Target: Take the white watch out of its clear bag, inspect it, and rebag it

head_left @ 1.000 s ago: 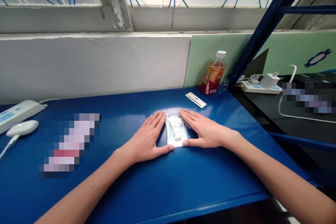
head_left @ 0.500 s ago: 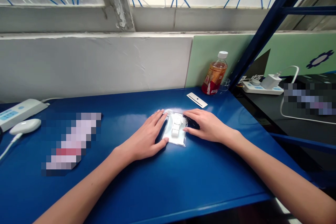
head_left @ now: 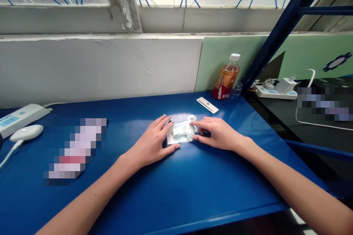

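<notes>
A clear plastic packet [head_left: 173,141] lies on the blue desk with a coiled white cable [head_left: 180,131] inside. The coil points toward the right, and loose plastic puffs up around it. My left hand [head_left: 152,139] rests palm down at the packet's left side, fingers spread, with its fingertips by the upper left corner and its thumb along the near edge. At the packet's right end, the thumb and index finger of my right hand [head_left: 217,132] hold the bunched plastic, while its other fingers curl behind.
A white card [head_left: 207,105] lies beyond my right hand, near a drink bottle [head_left: 226,77]. On the left are a blurred-out phone-like object [head_left: 79,147], a white mouse-shaped device [head_left: 27,132] and a power strip [head_left: 22,117]. A blue metal post [head_left: 275,40] slants up at the right.
The packet has turned about a quarter, so the cable's coil now faces right instead of away from me. Both hands stay at its sides, with small finger shifts.
</notes>
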`<state>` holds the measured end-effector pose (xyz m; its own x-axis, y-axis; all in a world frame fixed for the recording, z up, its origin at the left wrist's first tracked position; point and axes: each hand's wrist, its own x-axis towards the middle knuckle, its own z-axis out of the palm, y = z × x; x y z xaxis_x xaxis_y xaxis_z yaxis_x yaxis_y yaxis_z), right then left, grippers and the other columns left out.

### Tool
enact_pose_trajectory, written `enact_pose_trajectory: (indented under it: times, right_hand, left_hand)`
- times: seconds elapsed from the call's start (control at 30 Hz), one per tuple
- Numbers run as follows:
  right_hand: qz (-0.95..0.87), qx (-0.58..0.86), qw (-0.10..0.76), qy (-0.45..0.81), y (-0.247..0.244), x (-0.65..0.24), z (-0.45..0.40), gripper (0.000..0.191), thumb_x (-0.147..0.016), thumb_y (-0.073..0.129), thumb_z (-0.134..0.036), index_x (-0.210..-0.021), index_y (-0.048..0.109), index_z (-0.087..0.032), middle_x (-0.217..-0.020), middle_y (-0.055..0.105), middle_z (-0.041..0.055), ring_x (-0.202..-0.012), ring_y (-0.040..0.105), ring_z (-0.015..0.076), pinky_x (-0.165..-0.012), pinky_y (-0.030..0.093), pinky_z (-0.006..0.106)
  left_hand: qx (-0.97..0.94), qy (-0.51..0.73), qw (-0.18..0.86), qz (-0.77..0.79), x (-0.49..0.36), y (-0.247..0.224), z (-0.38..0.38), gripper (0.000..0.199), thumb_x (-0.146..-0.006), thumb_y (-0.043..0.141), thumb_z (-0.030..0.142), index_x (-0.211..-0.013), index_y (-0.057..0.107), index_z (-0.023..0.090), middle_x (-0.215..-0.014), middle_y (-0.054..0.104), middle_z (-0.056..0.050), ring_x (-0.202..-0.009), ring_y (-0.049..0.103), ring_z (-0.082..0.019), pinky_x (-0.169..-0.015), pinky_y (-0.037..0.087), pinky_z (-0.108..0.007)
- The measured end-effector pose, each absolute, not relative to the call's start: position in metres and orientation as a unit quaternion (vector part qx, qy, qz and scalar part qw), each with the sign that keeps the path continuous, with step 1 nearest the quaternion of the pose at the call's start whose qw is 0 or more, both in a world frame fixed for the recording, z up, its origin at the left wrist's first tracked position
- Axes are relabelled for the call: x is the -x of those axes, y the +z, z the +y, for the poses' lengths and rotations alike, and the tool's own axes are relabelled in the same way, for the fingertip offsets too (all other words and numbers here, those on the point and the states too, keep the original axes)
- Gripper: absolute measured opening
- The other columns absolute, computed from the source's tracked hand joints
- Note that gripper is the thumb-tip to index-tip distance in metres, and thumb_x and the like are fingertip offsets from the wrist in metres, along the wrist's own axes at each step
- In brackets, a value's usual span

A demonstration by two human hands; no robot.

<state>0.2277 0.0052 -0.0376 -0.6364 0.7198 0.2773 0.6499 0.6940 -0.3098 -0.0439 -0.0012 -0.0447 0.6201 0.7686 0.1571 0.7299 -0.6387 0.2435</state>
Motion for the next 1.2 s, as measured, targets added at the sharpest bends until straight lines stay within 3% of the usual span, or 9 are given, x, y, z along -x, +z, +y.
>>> enact_pose_trajectory:
  times: [0.1, 0.17, 0.23, 0.37, 0.5, 0.63, 0.8, 1.07, 1.2]
  right_hand:
    - [-0.898, 0.377, 0.215, 0.072, -0.038, -0.23, 0.007, 0.045, -0.09, 0.058, -0.044, -0.126, 0.06, -0.016, -0.114, 0.066, 0.0151, -0.103, 0.063, 0.0275, -0.087, 0.052, 0.041]
    - [-0.901, 0.373, 0.213, 0.067, -0.038, -0.232, 0.008, 0.056, -0.09, 0.058, -0.046, -0.135, 0.053, -0.014, -0.134, 0.057, 0.0191, -0.124, 0.053, 0.0321, -0.102, 0.046, 0.046]
    - [-0.906, 0.371, 0.19, 0.08, -0.039, -0.234, 0.009, 0.065, -0.091, 0.055, -0.05, -0.144, 0.044, -0.013, -0.143, 0.051, 0.0196, -0.134, 0.045, 0.034, -0.109, 0.04, 0.05]
    - [-0.908, 0.377, 0.135, 0.12, -0.042, -0.235, 0.008, 0.07, -0.096, 0.043, -0.054, -0.152, 0.03, -0.015, -0.153, 0.04, 0.0171, -0.141, 0.037, 0.0331, -0.113, 0.035, 0.052]
    - [-0.906, 0.386, 0.107, 0.134, -0.045, -0.235, 0.006, 0.073, -0.097, 0.036, -0.057, -0.154, 0.025, -0.013, -0.157, 0.03, 0.0158, -0.146, 0.027, 0.0311, -0.117, 0.03, 0.05]
    - [-0.904, 0.397, 0.079, 0.14, -0.045, -0.234, 0.005, 0.081, -0.095, 0.037, -0.062, -0.154, 0.023, -0.007, -0.158, 0.025, 0.0175, -0.147, 0.022, 0.0302, -0.119, 0.026, 0.047]
    - [-0.906, 0.395, 0.072, 0.134, -0.048, -0.233, 0.004, 0.091, -0.091, 0.041, -0.068, -0.156, 0.016, -0.009, -0.161, 0.016, 0.0167, -0.149, 0.015, 0.0319, -0.12, 0.023, 0.049]
    - [-0.908, 0.393, 0.079, 0.126, -0.051, -0.232, 0.003, 0.09, -0.091, 0.041, -0.067, -0.156, 0.013, -0.012, -0.161, 0.015, 0.0162, -0.148, 0.015, 0.0325, -0.12, 0.023, 0.05]
    - [-0.905, 0.399, 0.072, 0.13, -0.05, -0.232, 0.003, 0.09, -0.092, 0.04, -0.067, -0.155, 0.017, -0.007, -0.16, 0.016, 0.0186, -0.149, 0.015, 0.032, -0.12, 0.023, 0.049]
  left_hand:
    - [-0.893, 0.117, 0.099, 0.423, 0.046, -0.044, 0.0, 0.075, -0.09, 0.051, 0.063, -0.145, 0.04, 0.014, -0.153, 0.038, -0.015, -0.146, 0.024, -0.034, -0.115, 0.031, -0.051]
    - [-0.892, 0.112, 0.104, 0.426, 0.047, -0.044, 0.001, 0.077, -0.09, 0.049, 0.064, -0.147, 0.038, 0.013, -0.153, 0.038, -0.016, -0.146, 0.024, -0.034, -0.116, 0.029, -0.05]
    - [-0.89, 0.11, 0.106, 0.43, 0.047, -0.043, 0.002, 0.077, -0.091, 0.047, 0.065, -0.147, 0.038, 0.013, -0.153, 0.038, -0.016, -0.146, 0.024, -0.033, -0.116, 0.029, -0.05]
    - [-0.891, 0.107, 0.107, 0.429, 0.048, -0.043, 0.004, 0.075, -0.091, 0.045, 0.066, -0.147, 0.038, 0.016, -0.153, 0.039, -0.014, -0.146, 0.025, -0.033, -0.116, 0.027, -0.05]
    - [-0.896, 0.093, 0.098, 0.422, 0.047, -0.043, 0.003, 0.074, -0.093, 0.043, 0.065, -0.148, 0.036, 0.016, -0.154, 0.038, -0.014, -0.146, 0.026, -0.032, -0.117, 0.024, -0.05]
    - [-0.9, 0.079, 0.083, 0.421, 0.046, -0.043, 0.003, 0.074, -0.094, 0.041, 0.065, -0.148, 0.035, 0.015, -0.154, 0.037, -0.015, -0.146, 0.025, -0.031, -0.118, 0.023, -0.049]
    - [-0.902, 0.079, 0.077, 0.418, 0.046, -0.044, 0.002, 0.076, -0.093, 0.041, 0.066, -0.149, 0.035, 0.016, -0.154, 0.037, -0.015, -0.145, 0.026, -0.032, -0.117, 0.024, -0.049]
    - [-0.902, 0.076, 0.074, 0.419, 0.046, -0.045, 0.003, 0.076, -0.093, 0.04, 0.066, -0.149, 0.035, 0.015, -0.154, 0.037, -0.015, -0.146, 0.025, -0.032, -0.118, 0.023, -0.049]
    - [-0.903, 0.065, 0.069, 0.42, 0.046, -0.044, 0.002, 0.077, -0.094, 0.038, 0.067, -0.149, 0.035, 0.013, -0.155, 0.036, -0.015, -0.146, 0.025, -0.032, -0.118, 0.022, -0.049]
